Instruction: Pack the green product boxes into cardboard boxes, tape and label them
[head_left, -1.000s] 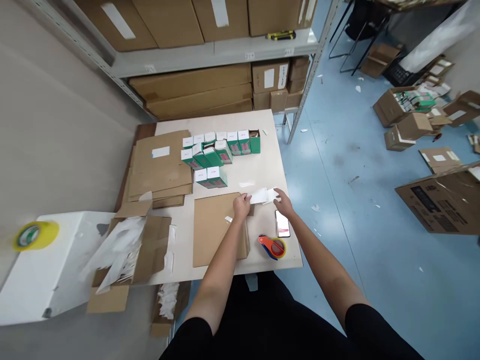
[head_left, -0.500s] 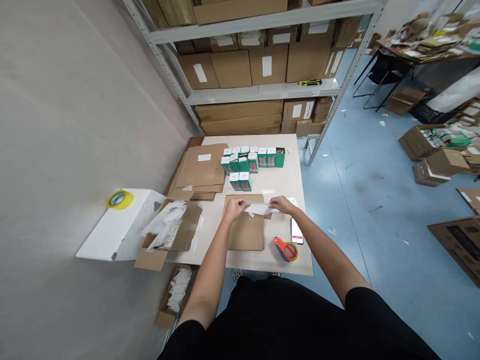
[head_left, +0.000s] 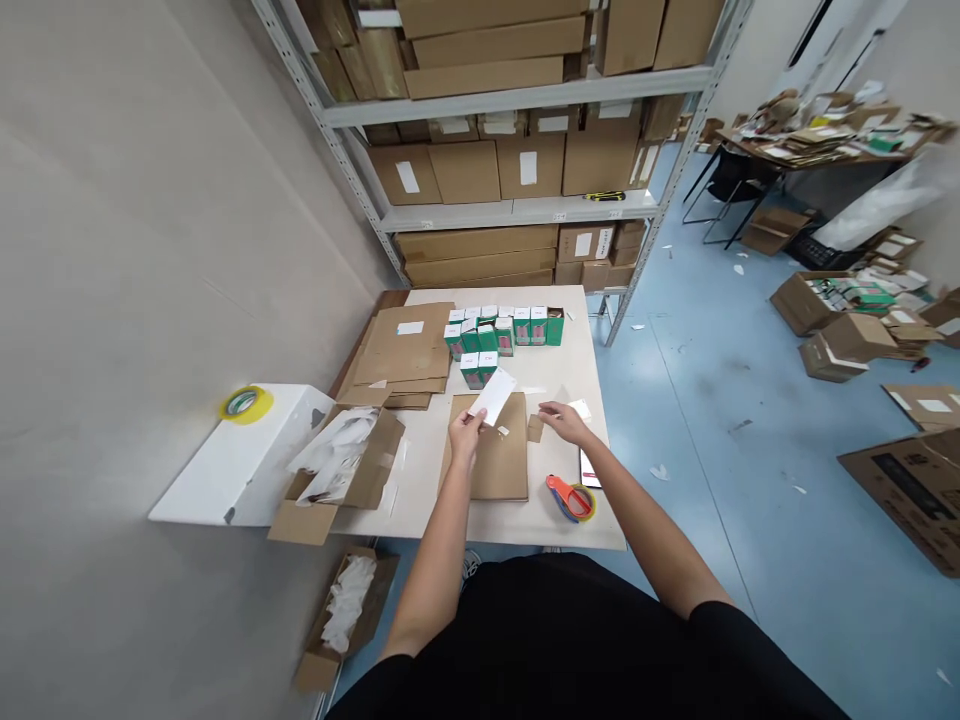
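My left hand (head_left: 466, 432) pinches a white paper slip (head_left: 493, 396) and holds it up over a flat brown cardboard piece (head_left: 487, 462) on the white table (head_left: 570, 375). My right hand (head_left: 563, 421) hovers to the right of it above the table with its fingers curled together; what they hold, if anything, is too small to make out. Several green and white small boxes (head_left: 501, 331) stand in rows at the far side of the table.
A tape dispenser (head_left: 571, 498) and a phone (head_left: 587, 468) lie near the table's right front. Flat cardboard sheets (head_left: 401, 348) are stacked at the left. An open carton of white paper (head_left: 337, 465), a white box with a yellow tape roll (head_left: 246, 403), and shelves of cartons (head_left: 510, 160) surround it.
Both hands held the white slip stretched between them; now only my left hand holds it, tilted up, and my right hand has let go. The camera has tilted up and back.
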